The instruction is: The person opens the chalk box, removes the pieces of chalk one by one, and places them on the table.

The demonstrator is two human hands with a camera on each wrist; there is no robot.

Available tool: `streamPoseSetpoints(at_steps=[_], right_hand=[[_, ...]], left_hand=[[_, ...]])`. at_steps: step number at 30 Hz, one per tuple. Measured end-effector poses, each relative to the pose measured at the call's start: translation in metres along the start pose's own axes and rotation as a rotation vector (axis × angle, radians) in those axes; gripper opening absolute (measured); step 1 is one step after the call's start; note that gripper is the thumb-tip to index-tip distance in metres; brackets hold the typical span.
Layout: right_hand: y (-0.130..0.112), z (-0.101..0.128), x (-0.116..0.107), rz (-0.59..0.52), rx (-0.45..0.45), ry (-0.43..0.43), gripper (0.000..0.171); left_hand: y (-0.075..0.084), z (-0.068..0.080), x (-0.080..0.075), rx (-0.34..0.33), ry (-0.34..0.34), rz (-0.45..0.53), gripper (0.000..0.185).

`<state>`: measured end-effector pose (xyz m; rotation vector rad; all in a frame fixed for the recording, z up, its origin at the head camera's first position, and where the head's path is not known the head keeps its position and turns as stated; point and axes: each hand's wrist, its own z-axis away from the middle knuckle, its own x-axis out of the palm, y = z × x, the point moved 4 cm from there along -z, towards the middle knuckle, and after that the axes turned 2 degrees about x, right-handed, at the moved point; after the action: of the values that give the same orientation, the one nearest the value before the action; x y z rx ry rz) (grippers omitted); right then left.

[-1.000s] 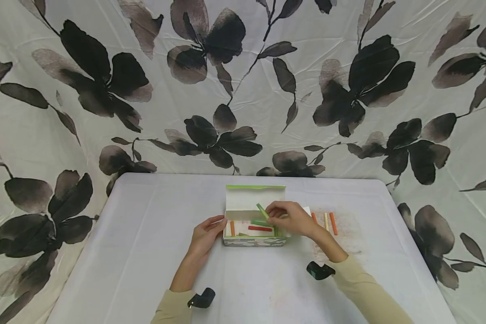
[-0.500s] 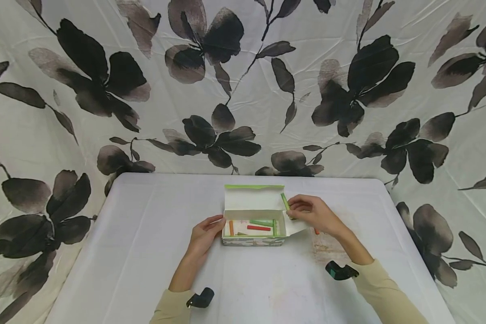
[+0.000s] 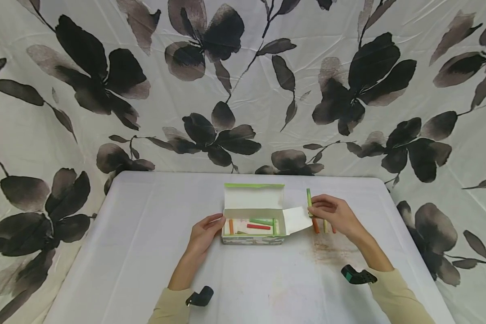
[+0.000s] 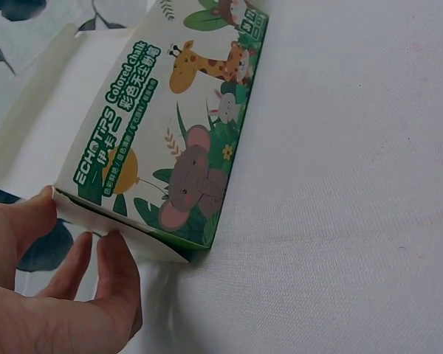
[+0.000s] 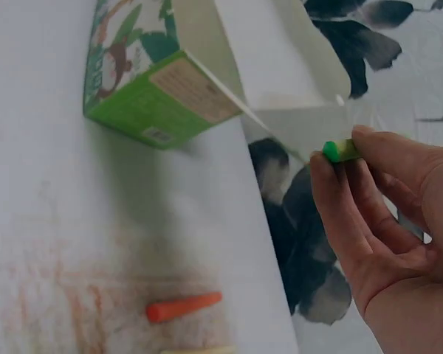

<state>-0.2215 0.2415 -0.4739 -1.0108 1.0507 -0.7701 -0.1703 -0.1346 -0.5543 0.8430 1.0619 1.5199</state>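
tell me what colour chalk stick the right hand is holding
Green: the right hand pinches a green chalk stick, clearest in the head view.

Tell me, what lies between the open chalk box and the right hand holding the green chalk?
In the head view, only the box's white side flap lies between the chalk box and the right hand pinching the green chalk.

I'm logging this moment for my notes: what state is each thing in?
Animal-print cardboard chalk box: lid open, side flap out, chalk sticks inside.
Green chalk stick: pinched, off the table.
Right hand: holds the green stick.
Left hand: touches the box's left end.
Orange chalk stick: lying on the white table.
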Motion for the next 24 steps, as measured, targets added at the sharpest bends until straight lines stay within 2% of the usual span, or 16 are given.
streamPoseSetpoints(at_steps=[4, 12, 18, 24], right_hand=[[0.013, 0.005, -0.008, 0.005, 0.032, 0.038, 0.046], [0.043, 0.016, -0.023, 0.089, 0.086, 0.118, 0.051], [0.067, 0.022, -0.034, 0.1, 0.171, 0.178, 0.056], [0.085, 0.029, -0.041, 0.181, 0.252, 0.213, 0.06]], left_hand=[[0.001, 0.001, 0.0, 0.003, -0.006, 0.003, 0.042], [0.001, 0.001, -0.001, 0.008, -0.003, -0.006, 0.043], [0.0, 0.001, -0.001, 0.005, -0.005, -0.003, 0.043], [0.001, 0.004, -0.001, 0.008, -0.007, 0.014, 0.044]])
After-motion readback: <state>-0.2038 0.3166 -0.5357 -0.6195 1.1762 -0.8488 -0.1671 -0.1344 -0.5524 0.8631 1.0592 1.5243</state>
